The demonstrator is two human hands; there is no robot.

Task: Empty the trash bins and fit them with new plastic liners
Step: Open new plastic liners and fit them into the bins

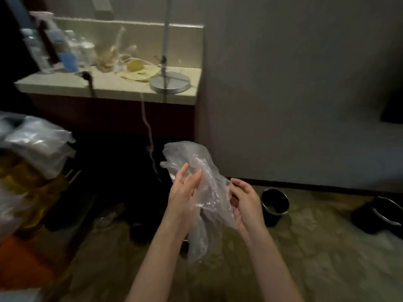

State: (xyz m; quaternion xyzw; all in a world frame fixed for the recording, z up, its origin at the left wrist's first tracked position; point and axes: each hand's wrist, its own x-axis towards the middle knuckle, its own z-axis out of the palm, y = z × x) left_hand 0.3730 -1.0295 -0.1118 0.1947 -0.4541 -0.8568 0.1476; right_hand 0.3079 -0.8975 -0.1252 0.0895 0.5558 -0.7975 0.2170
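Clear plastic liner (192, 155), crumpled, translucent, between left hand (185, 190) and right hand (244, 199)

Two bare forearms reach up from the bottom edge and draw close together at the middle. The left hand (184, 190) stands upright, fingers straight and together, pointing away from the body, its palm turned inward and lying flat against a clear plastic liner (209, 188). The right hand (245, 203) sits slightly lower, near the left, with fingers curled inward, gripping the liner's other side.
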